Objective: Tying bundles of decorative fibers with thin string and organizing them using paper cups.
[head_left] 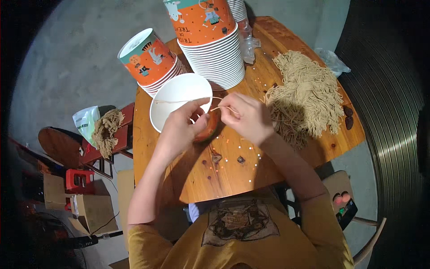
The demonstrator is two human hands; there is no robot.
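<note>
A thin tan string (216, 97) spans the gap between the two hands, its long axis running roughly from nine to three o'clock, slightly bent. From the left hand (179, 127) the stretch in the gap lies toward one o'clock; from the right hand (248, 114) it leaves toward ten. The right hand is pinched, thumb against curled fingers, with hold of the string; a short end pokes out toward nine o'clock, facing the left fingers, so the right hand is nearer it. The left hand is half curled, thumb and forefinger apart; the string crosses by its forefinger, but I cannot tell whether it is gripped there.

Beyond the left hand, the string trails toward nine o'clock over a white bowl (175, 86) on the counter (208, 186). The left hand is nearer this bowl; the right is nearer the yarn heap (313, 85) at two o'clock.
</note>
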